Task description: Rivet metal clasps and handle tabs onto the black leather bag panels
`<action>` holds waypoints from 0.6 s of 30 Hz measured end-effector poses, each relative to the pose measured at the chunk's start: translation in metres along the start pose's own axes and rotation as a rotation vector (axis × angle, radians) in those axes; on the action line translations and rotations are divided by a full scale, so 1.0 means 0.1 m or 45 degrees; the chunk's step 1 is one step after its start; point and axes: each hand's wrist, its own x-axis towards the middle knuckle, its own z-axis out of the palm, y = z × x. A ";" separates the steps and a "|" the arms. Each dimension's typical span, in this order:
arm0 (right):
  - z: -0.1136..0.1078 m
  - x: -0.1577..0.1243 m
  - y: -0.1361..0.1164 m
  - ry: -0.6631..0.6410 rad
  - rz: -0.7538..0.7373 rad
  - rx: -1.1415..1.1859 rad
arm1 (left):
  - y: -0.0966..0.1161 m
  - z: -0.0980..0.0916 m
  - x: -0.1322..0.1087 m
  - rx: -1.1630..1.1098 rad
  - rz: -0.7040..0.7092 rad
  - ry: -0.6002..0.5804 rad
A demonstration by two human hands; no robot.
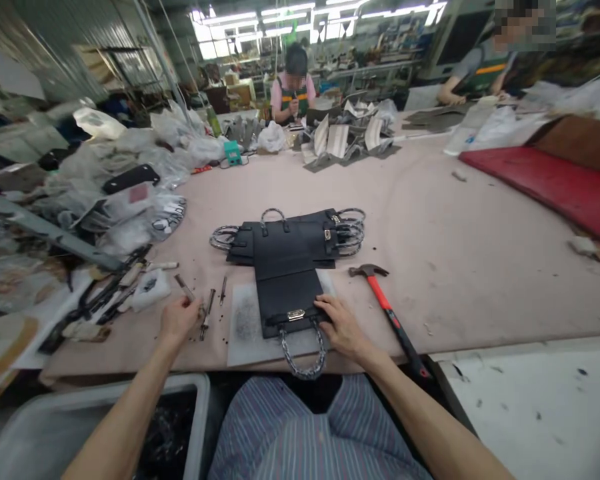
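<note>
My left hand (179, 321) pinches a slim metal punch (184, 285) above the table's left part. More slim metal tools (208, 313) lie just right of that hand, with tiny dark bits around them. In front of me is a flat black handbag piece (289, 287) with a metal clasp (296, 315) and a grey patterned rope handle (304, 370) toward me. Fingers of my right hand (344, 327) grip its right edge beside the clasp. Under it is a pale, dark-speckled board (243, 327). A claw hammer (387, 310) with a red and black handle lies to the right.
Stacked black bag pieces (305, 230) with rope handles lie beyond. Plastic bags (125, 167) and tools (115, 293) crowd the left. A grey bin (203, 400) stands below the table edge. Across the table (430, 233) two people (293, 87) work near grey pieces (347, 137); a red sheet (555, 183) lies right.
</note>
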 end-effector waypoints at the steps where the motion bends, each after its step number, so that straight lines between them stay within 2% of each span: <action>1: 0.00 -0.01 0.01 0.006 -0.006 0.004 | -0.11 -0.05 0.01 0.069 -0.042 0.019; 3: 0.01 -0.03 0.02 0.013 -0.016 0.003 | -0.30 -0.11 0.01 0.232 -0.130 -0.001; 6: 0.02 -0.04 0.02 0.013 -0.023 -0.007 | -0.48 -0.12 0.00 0.460 -0.186 -0.109; 8: 0.02 -0.03 0.01 0.012 -0.022 -0.021 | -0.52 -0.08 -0.03 0.522 -0.184 -0.155; 10: 0.02 -0.02 -0.01 0.019 -0.015 -0.041 | -0.48 -0.02 -0.06 0.537 -0.128 -0.111; 12: 0.03 0.00 -0.03 0.023 -0.009 -0.051 | -0.35 0.02 -0.12 0.455 -0.012 0.002; 14: 0.03 -0.01 -0.04 0.026 -0.013 -0.044 | -0.12 -0.05 -0.21 0.176 0.077 0.148; 16: 0.03 -0.07 -0.03 0.029 -0.031 -0.034 | 0.17 -0.31 -0.36 -0.265 0.125 0.273; 18: 0.04 -0.14 0.04 0.046 -0.073 -0.049 | 0.52 -0.72 -0.60 -0.727 0.316 0.370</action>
